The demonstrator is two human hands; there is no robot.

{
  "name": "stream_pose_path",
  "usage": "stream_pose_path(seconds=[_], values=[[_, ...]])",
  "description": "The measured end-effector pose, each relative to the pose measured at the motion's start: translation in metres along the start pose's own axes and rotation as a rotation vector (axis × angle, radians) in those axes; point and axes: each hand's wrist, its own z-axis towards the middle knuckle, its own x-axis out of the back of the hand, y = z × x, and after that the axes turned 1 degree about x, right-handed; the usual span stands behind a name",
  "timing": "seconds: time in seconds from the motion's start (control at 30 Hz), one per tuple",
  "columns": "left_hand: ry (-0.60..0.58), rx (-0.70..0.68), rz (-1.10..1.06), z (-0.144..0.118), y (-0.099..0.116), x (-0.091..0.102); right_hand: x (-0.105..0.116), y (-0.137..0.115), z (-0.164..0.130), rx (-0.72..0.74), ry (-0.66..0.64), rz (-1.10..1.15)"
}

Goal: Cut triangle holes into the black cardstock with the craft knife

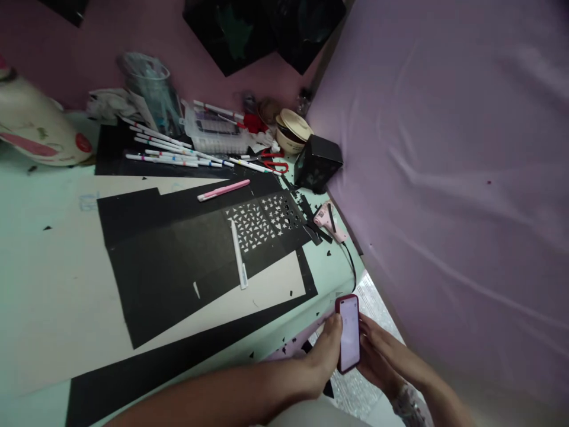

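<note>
Past the table's front right corner I hold a smartphone (349, 333) in a dark red case, its pale screen lit and facing up. My left hand (328, 356) grips it from the left, thumb along the case's edge. On the other side my right hand (381, 350) rests against the phone's right edge, its fingertips partly hidden behind the case; a bracelet circles that wrist. On the table, black sheets (173, 249) lie over white paper, one cut with rows of small shapes. A white pen (239, 255) and a pink pen (223, 190) lie on them.
Several white markers (173, 155), red-handled scissors (275, 163) and a clear plastic box (217, 133) lie at the back. A black box (317, 163) and a pink glue gun (329, 220) with a cord stand near the right edge, beside the draped purple cloth (444, 148).
</note>
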Motion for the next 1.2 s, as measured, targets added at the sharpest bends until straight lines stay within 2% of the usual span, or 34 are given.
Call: stream_pose_path(seconds=[0.1, 0.2, 0.33, 0.43, 0.53, 0.67, 0.73, 0.83, 1.03, 1.2], values=[[0.129, 0.261, -0.324, 0.01, 0.004, -0.002, -0.003, 0.0, -0.003, -0.001, -0.113, 0.163], [0.222, 0.363, -0.622, 0.018, 0.019, 0.001, 0.005, -0.002, -0.009, -0.03, -0.122, 0.204], [0.278, 0.372, -0.944, 0.021, 0.044, 0.012, 0.017, -0.006, -0.019, -0.048, -0.088, 0.232], [0.298, 0.391, -1.122, 0.024, 0.059, 0.03, 0.021, 0.0, -0.022, -0.021, -0.048, 0.42], [0.292, 0.401, -1.259, 0.031, 0.071, 0.053, 0.017, 0.012, -0.021, -0.066, -0.047, 0.624], [0.31, 0.333, -1.389, 0.044, 0.075, 0.076, 0.006, 0.014, -0.013, -0.093, 0.016, 0.677], [0.289, 0.312, -1.449, 0.05, 0.073, 0.083, -0.001, 0.008, -0.007, -0.063, 0.087, 0.689], [0.193, 0.271, -1.552, 0.056, 0.071, 0.091, -0.013, -0.006, 0.001, 0.0, 0.131, 0.718], [-0.029, 0.114, -1.741, 0.06, 0.076, 0.109, -0.042, -0.03, 0.002, 0.082, 0.12, 0.734], [-0.13, 0.019, -1.796, 0.054, 0.084, 0.118, -0.059, -0.039, -0.002, 0.131, 0.08, 0.708]])
